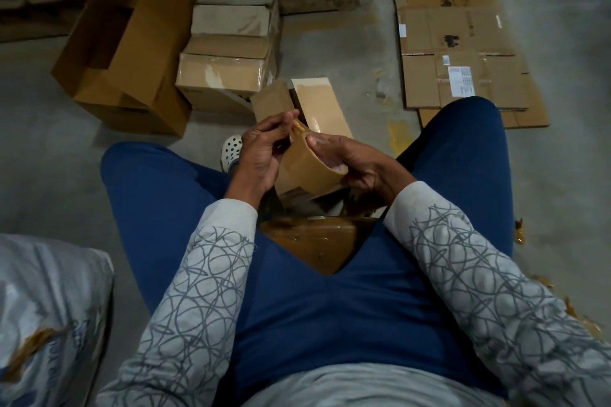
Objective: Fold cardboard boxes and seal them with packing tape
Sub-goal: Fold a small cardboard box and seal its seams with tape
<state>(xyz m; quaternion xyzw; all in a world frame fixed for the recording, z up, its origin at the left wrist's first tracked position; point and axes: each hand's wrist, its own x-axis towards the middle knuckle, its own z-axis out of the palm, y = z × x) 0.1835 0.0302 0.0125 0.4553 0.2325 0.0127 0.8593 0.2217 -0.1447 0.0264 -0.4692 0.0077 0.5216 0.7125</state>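
Clamps seemingly light, stiff-cored packing tape roll [307, 172] in right grip [360, 162], pinching its flimsy, sticky free end [296, 125] with left grip [261, 149].

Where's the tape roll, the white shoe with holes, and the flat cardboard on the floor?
tape roll [305, 172], head view, on its brown outer band.
white shoe [231, 149], head view, on its holed top.
flat cardboard [456, 43], head view, on the middle of the top sheet.

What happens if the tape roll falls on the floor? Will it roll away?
The tape roll is round like a wheel, so it would probably roll on the flat floor. It seems stiff: the right hand does not squash it.
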